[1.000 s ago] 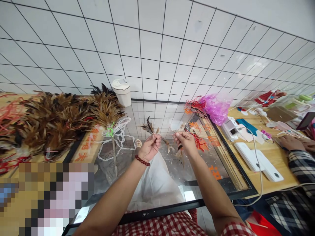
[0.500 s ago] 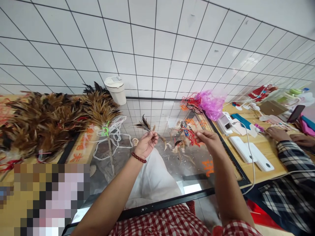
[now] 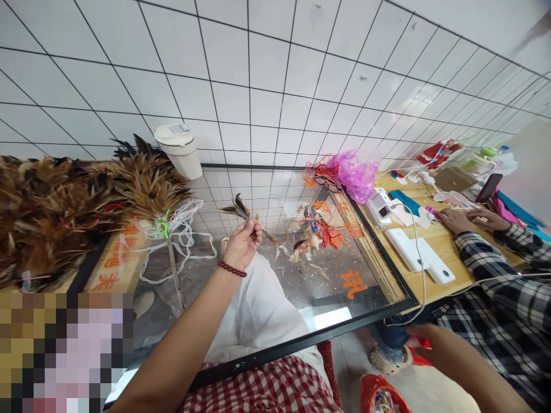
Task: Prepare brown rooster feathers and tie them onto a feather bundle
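My left hand (image 3: 244, 241), with a red bead bracelet at its wrist, pinches a small bunch of brown and black feathers (image 3: 237, 209) above the glass tabletop. My right hand (image 3: 433, 344) is low at the right, past the table's front edge and over the floor. Its fingers are smeared, so what it may hold is unclear. Behind that hand is a red thing (image 3: 419, 353), partly covered. An orange-red container (image 3: 365, 387) with small mixed items in it stands below, left of the hand.
Loose feathers and red strings (image 3: 316, 232) lie on the glass tabletop (image 3: 279, 304). A feather duster (image 3: 146, 189) with white plastic ribbon (image 3: 210, 244) and a white lidded cup (image 3: 183, 158) stand left. Right are a purple plastic bag (image 3: 355, 175), power banks (image 3: 419, 255) and a co-worker's hands (image 3: 456, 221).
My right hand has moved from above the loose feathers down and right, past the table edge. My left hand keeps the feathers. The whole view has shifted slightly.
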Demonstrator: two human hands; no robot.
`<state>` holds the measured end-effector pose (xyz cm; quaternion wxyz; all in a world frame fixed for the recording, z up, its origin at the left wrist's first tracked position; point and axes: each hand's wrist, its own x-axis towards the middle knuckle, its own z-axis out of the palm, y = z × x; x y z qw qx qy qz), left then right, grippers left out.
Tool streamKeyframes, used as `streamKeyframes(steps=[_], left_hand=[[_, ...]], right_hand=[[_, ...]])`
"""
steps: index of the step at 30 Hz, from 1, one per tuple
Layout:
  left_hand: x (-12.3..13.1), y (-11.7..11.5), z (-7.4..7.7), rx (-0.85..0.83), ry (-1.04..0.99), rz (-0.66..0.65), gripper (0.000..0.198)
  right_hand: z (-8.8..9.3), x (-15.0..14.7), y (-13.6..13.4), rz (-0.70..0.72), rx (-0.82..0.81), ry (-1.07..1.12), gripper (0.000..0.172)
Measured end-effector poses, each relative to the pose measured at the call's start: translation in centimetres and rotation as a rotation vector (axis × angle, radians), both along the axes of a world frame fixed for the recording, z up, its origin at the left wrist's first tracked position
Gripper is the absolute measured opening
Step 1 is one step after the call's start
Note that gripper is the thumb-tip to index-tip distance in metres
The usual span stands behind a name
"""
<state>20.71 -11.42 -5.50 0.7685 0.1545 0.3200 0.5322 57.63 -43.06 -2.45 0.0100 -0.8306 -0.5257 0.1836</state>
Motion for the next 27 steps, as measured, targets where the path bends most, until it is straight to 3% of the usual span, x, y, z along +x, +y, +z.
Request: streamKeyframes(steps=[4, 6, 8, 11, 13, 15, 17, 19, 21, 24, 27], left_hand=[[0.2, 0.9, -0.1, 0.022, 0.033, 0.079, 0.016], [0.1, 1.2, -0.3, 0.049, 0.061, 0.109, 0.021], [0.0, 1.3, -0.7, 0.082, 0.088, 0.126, 0.027], [-0.1, 1.2, -1.2, 0.129, 0.129, 0.135, 0.033], [-0.2, 1.1, -1.4, 0.144, 0.155, 0.126, 0.036], [-0.2, 1.0, -1.5, 0.15, 0.171, 0.109, 0.037], [-0.2, 0.9, -1.4, 0.146, 0.186, 0.091, 0.037], [-0.1, 0.7, -1.2, 0.129, 0.206, 0.068, 0.035], [0.1, 0.5, -0.9, 0.106, 0.23, 0.018, 0.03], [0.4, 0.1, -0.3, 0.054, 0.268, -0.09, 0.021], [0.7, -0.3, 0.3, -0.027, 0.285, -0.176, 0.013]], right_hand=[[4.8, -7.3, 10.2, 0.358, 0.136, 0.186, 0.028], [5.7, -11.9, 15.8, 0.519, 0.202, 0.219, 0.029], [5.2, -15.9, 20.7, 0.584, 0.249, 0.188, 0.027], [2.7, -19.9, 25.7, 0.529, 0.165, 0.059, 0.025], [0.9, -20.9, 27.4, 0.484, 0.101, 0.005, 0.026], [-0.5, -20.8, 28.3, 0.497, 0.082, 0.116, 0.023], [-1.0, -20.0, 28.7, 0.496, 0.102, 0.423, 0.021], [-0.7, -19.2, 28.9, 0.416, 0.145, 0.767, 0.025], [-0.1, -18.7, 29.2, 0.315, 0.215, 0.972, 0.032], [0.2, -19.0, 29.9, 0.243, 0.403, 1.032, 0.036], [-0.6, -19.9, 30.5, 0.226, 0.564, 0.97, 0.033]])
